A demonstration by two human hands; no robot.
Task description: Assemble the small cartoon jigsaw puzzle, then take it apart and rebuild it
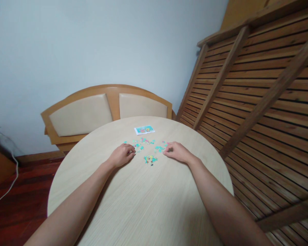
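My left hand (122, 154) rests on the table, fingers curled in, left of a scatter of small turquoise jigsaw puzzle pieces (139, 147). Whatever its fingertips hold, if anything, is too small to see. On the other side, my right hand (178, 152) has thumb and forefinger brought together beside more turquoise pieces (159, 149); I cannot make out what is between them. Between the hands and slightly nearer me lies a joined cluster of pieces (150, 159) with a yellow cartoon face. Behind the pieces lies a picture card (144, 130) with pink and yellow figures on turquoise.
The round pale wooden table (143, 201) carries everything. A wooden headboard (113, 89) with cream panels stands behind it against the wall. Slatted wooden panels (246, 102) lean close on the right. A white cable (16, 167) hangs at the left.
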